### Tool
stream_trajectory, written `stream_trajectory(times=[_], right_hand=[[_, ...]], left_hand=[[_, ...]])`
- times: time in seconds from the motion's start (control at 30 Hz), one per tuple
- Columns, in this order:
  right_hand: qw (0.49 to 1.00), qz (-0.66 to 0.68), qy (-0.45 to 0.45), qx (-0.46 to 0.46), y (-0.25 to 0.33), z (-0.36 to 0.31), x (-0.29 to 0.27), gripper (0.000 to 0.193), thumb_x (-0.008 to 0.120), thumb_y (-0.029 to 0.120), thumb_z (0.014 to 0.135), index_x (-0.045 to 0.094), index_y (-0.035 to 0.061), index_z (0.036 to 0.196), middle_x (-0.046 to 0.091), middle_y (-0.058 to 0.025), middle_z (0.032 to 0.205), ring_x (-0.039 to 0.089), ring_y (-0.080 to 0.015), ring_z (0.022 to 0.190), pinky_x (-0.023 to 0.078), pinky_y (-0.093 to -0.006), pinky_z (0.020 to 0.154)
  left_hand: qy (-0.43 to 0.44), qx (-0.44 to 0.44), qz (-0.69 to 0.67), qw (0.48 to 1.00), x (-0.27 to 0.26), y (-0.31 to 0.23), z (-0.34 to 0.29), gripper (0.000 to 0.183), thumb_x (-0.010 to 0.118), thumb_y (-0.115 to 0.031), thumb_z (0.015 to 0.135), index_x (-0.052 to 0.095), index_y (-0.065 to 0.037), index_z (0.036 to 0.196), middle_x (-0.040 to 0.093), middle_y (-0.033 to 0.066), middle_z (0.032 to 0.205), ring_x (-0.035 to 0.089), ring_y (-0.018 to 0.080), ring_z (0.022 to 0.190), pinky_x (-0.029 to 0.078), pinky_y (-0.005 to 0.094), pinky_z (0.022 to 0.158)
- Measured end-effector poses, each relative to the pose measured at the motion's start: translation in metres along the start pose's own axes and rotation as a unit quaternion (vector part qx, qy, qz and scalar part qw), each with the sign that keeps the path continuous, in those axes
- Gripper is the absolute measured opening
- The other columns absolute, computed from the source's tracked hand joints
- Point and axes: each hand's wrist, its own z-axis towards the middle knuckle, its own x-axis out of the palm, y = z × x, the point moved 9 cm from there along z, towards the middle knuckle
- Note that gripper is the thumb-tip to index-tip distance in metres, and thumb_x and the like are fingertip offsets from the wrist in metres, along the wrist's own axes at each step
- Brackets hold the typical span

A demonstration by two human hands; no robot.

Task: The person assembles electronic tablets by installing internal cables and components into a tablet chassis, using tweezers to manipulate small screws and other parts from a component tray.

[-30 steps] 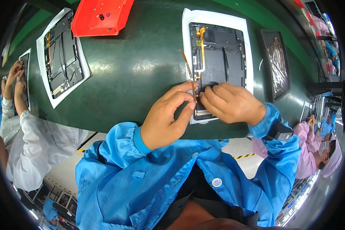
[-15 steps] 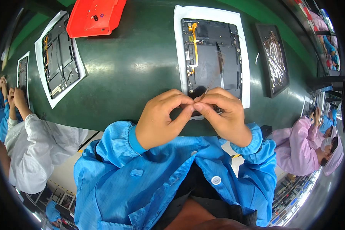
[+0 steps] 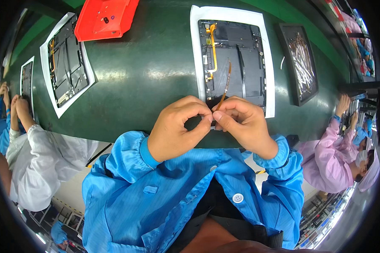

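Observation:
Between thumb and fingers, my right hand [image 3: 243, 122] pinches the lower end of a thin brown flex cable [image 3: 228, 82], which stands up and away from me. My left hand [image 3: 178, 125] is closed in a pinch right beside that end; whatever its fingertips hold is too small to make out. Just beyond my hands lies an open black tablet housing [image 3: 253, 52] on a white sheet [image 3: 195, 38]. An orange ribbon cable [image 3: 215, 50] runs down its left side and a black cable [image 3: 241, 63] down its middle. My hands cover the housing's near left corner.
A black tray [image 3: 299, 99] of white and brown strips stands on the right, with a loose white strip [image 3: 282, 62] beside it. A red bin [image 3: 101, 31] with small parts sits far left, near another housing [image 3: 67, 63]. Co-workers in white [image 3: 42, 168] and pink [image 3: 325, 160] sit either side.
The flex cable, blurred before, now shows sharply and leans a little more to the left. My fingertips have drawn slightly apart. At right, the co-worker in pink has raised a hand onto the table.

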Motion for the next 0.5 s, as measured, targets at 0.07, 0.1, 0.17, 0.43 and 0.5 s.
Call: stream_trajectory(times=[0.07,0.1,0.17,0.43,0.5], right_hand=[[1.000,-0.006,0.000,0.006,0.000,0.000,0.001,0.012,0.075,0.007,0.098,0.073,-0.0032,0.105,0.068,-0.0043,0.096,0.068,-0.0070,0.077,0.052,-0.0220,0.066],[1.000,-0.012,-0.001,0.012,0.000,0.001,0.001,0.012,0.075,0.007,0.098,0.073,-0.0032,0.105,0.068,-0.0043,0.096,0.068,-0.0071,0.076,0.051,-0.0220,0.065],[1.000,-0.018,-0.002,0.023,0.001,0.001,0.001,0.011,0.075,0.007,0.098,0.073,-0.0032,0.104,0.068,-0.0043,0.096,0.068,-0.0071,0.076,0.051,-0.0219,0.065],[0.998,-0.057,0.010,0.024,0.003,-0.001,-0.001,0.011,0.074,0.008,0.099,0.072,-0.0021,0.103,0.069,-0.0029,0.089,0.066,-0.0059,0.072,0.050,-0.0201,0.062],[0.997,-0.004,-0.028,0.076,-0.002,0.001,-0.009,0.012,0.073,0.011,0.101,0.073,-0.0010,0.105,0.069,-0.0010,0.081,0.063,-0.0047,0.064,0.047,-0.0198,0.056]], left_hand=[[-0.001,0.001,0.002,1.000,0.000,0.001,0.000,0.006,0.071,0.001,0.093,0.073,0.002,0.099,0.071,0.0127,0.099,0.071,0.0221,0.090,0.055,0.0329,0.081],[-0.001,0.003,0.006,1.000,0.000,0.001,0.000,0.007,0.072,0.002,0.093,0.073,0.002,0.099,0.071,0.0127,0.099,0.071,0.0222,0.090,0.055,0.0330,0.081],[-0.001,0.006,0.007,1.000,-0.001,0.001,0.000,0.007,0.072,0.002,0.092,0.073,0.002,0.099,0.071,0.0129,0.099,0.071,0.0225,0.090,0.056,0.0332,0.081],[0.010,0.020,0.028,0.999,0.001,-0.001,-0.002,0.013,0.075,0.001,0.089,0.072,0.001,0.101,0.071,0.0143,0.104,0.071,0.0277,0.093,0.057,0.0348,0.083],[-0.026,0.068,0.147,0.986,-0.003,-0.019,-0.002,0.024,0.080,-0.002,0.084,0.072,0.000,0.106,0.070,0.0143,0.112,0.070,0.0316,0.104,0.056,0.0401,0.090]])
